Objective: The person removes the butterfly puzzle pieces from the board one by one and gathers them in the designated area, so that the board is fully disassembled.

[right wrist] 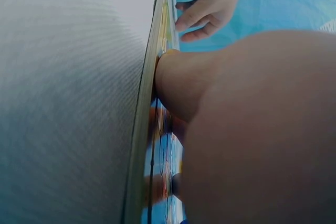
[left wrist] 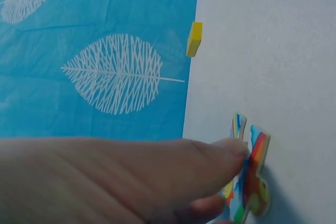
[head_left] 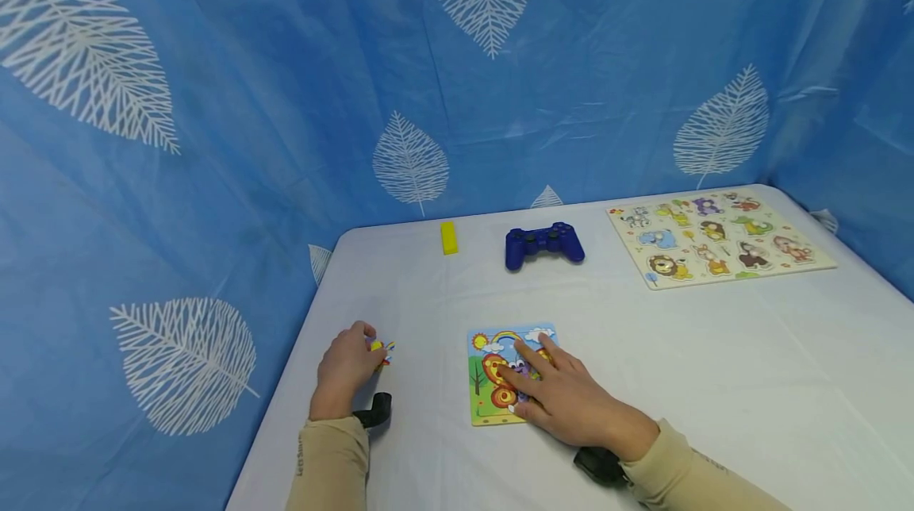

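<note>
My right hand lies with spread fingers over a butterfly jigsaw puzzle, covering part of the picture. Seen from the right wrist, the thumb presses at the near edge of the thin puzzle board. To the left, my left hand reaches down with bent fingers at a few loose, colourful puzzle pieces. The left wrist view has the thumb overlapping these pieces; other fingertips are mostly hidden. In the right wrist view the left hand's fingertips stand apart, pointing toward the table.
A yellow block and a dark blue game controller lie toward the back of the white table. At the back right is a larger wooden animal puzzle. A blue curtain with white leaves hangs behind the table.
</note>
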Tool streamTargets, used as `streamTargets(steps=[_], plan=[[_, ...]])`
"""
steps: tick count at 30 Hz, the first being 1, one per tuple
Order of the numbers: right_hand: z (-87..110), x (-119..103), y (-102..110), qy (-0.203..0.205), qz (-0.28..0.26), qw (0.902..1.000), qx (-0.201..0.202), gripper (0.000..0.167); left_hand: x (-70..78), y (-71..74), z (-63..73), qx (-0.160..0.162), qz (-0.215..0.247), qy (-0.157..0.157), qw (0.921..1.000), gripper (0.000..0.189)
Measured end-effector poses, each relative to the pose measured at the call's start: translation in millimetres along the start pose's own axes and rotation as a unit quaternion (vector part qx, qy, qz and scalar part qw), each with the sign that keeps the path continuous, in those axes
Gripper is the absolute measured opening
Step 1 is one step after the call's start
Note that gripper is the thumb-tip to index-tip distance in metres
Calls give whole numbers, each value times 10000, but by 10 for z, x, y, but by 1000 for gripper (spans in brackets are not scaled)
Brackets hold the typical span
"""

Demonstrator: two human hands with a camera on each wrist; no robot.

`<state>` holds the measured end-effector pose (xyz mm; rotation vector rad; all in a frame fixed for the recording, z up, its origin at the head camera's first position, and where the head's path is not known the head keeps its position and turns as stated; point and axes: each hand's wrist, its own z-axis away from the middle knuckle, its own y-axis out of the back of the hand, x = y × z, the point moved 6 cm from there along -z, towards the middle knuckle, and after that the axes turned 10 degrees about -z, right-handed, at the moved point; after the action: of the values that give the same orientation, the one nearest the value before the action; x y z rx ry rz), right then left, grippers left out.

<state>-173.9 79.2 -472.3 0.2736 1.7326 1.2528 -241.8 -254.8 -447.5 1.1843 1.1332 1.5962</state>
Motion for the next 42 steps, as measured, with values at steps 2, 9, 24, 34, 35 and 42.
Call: streamTargets(steps=[2, 9, 24, 34, 35, 42], plan=[[-3, -9, -1, 30, 29, 10000, 8, 54, 14, 11, 9, 141, -92, 33, 9999, 44], [-4, -3, -5, -2, 63, 10000, -11, 53, 618, -79, 142, 1388, 503, -1349, 9798, 27], [-54, -27, 17, 59, 164, 9998, -20, 53, 1407, -586, 188, 470, 624, -2702, 9596, 17], [-55, -21, 15, -106, -94, 9999, 97, 51, 1456, -609, 158, 634, 602, -2682, 9594, 13], [-48, -25, 16, -130, -75, 9998, 163, 51, 1455, -617, 159, 620, 586, -2649, 9605, 13], [25, -122, 61, 32, 406, 9965, 724, 44, 1444, -643, 183, 619, 502, -2573, 9630, 13]])
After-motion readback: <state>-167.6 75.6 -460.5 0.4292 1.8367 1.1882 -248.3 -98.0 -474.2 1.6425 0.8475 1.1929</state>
